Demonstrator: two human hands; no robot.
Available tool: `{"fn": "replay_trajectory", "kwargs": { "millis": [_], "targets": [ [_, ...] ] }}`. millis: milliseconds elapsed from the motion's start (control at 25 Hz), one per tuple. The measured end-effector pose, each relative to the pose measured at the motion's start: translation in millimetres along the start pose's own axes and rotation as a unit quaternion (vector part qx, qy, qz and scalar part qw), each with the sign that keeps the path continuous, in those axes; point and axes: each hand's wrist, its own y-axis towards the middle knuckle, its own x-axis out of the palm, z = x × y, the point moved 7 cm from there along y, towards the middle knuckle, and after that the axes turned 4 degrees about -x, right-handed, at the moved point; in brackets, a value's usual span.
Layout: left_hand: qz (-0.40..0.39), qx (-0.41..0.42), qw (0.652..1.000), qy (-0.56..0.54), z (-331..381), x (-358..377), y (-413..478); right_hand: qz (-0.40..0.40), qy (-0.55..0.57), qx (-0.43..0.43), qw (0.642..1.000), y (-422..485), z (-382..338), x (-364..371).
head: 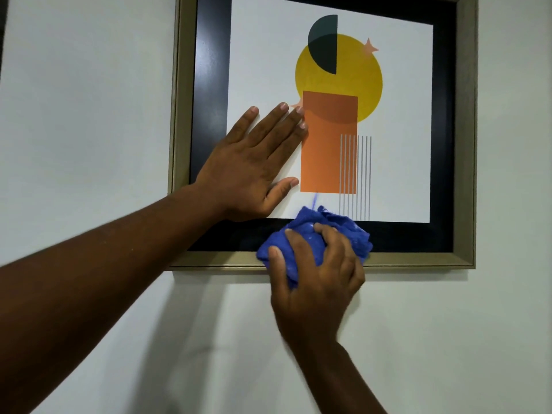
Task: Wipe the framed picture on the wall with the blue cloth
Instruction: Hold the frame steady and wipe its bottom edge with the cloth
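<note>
Nearest me, my right hand bunches the soft, light blue cloth against the framed picture at its six o'clock edge, while my left hand, grip open, steadies the slippery, fragile face.

Blue cloth; gold-framed picture, black border; white wall.
</note>
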Motion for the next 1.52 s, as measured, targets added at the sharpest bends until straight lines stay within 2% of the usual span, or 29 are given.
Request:
{"fn": "replay_trajectory", "kwargs": {
  "millis": [80, 120, 240, 280, 360, 480, 720, 800, 1000, 1120, 1280, 1520],
  "targets": [
    [-0.007, 0.001, 1.000, 0.001, 1.0, 0.7, -0.5, 0.003, 0.010, -0.069, 0.998, -5.6, 15.7, -10.5],
    [-0.010, -0.001, 1.000, 0.001, 0.9, 0.6, -0.4, 0.010, 0.013, -0.061, 0.998, -3.9, 22.3, -13.7],
    [-0.016, -0.005, 1.000, -0.001, -0.2, -0.7, 0.0, 0.035, 0.011, 0.072, 0.997, 9.0, 13.6, -7.3],
    [-0.015, -0.006, 1.000, -0.001, -0.2, -1.0, -0.2, 0.037, 0.008, 0.079, 0.996, 11.2, 0.2, -3.5],
    [-0.016, -0.004, 1.000, 0.001, 0.2, -0.8, -0.3, 0.020, 0.013, 0.026, 0.999, 7.0, -19.1, 2.3],
    [-0.026, -0.001, 1.000, 0.001, -0.2, 0.0, 0.5, 0.023, 0.038, -0.017, 0.999, 2.0, 2.4, -6.7],
    [-0.024, -0.008, 1.000, 0.003, -0.9, 0.2, -0.2, 0.053, 0.019, 0.099, 0.994, 12.3, 55.7, -20.7],
    [-0.021, -0.013, 1.000, -0.002, -0.9, 0.2, 0.4, 0.057, 0.015, 0.123, 0.991, 10.2, 40.0, -18.4],
    [-0.007, -0.008, 1.000, -0.005, -1.3, 0.2, 0.4, 0.001, 0.035, 0.019, 0.999, -0.1, -70.0, 13.3],
    [-0.005, -0.010, 1.000, -0.006, -5.0, 1.8, -1.9, -0.012, 0.036, 0.000, 0.999, -1.5, -81.8, 20.0],
    [-0.032, -0.005, 0.999, 0.006, -8.6, 2.1, -1.9, 0.003, 0.040, -0.037, 0.999, 3.9, -40.4, 5.5],
    [-0.087, -0.016, 0.996, -0.013, -11.8, -0.6, -1.3, 0.023, -0.020, 0.078, 0.996, 18.1, 95.4, -33.3]
  ]
}}
